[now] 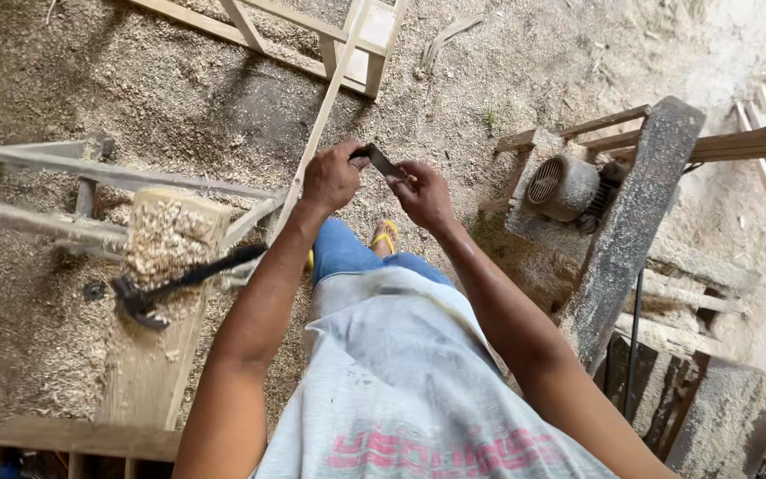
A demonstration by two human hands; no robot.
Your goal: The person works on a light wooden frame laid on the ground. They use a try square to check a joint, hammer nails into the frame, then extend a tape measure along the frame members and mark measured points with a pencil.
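Note:
My left hand (332,176) and my right hand (422,195) are raised together in front of me, both gripping a small flat dark metal blade (381,160). The left hand holds its near end; the right hand's fingertips pinch its far end. Below the hands I see my grey shirt, blue trousers and a yellow sandal (385,236) on the sawdust floor.
A dark hammer (184,281) lies on a wooden block (160,302) covered in shavings at the left. A thin wooden strip (319,124) leans from there toward a wooden frame (347,40). An electric motor (564,186) and a grey slab (633,222) stand at the right.

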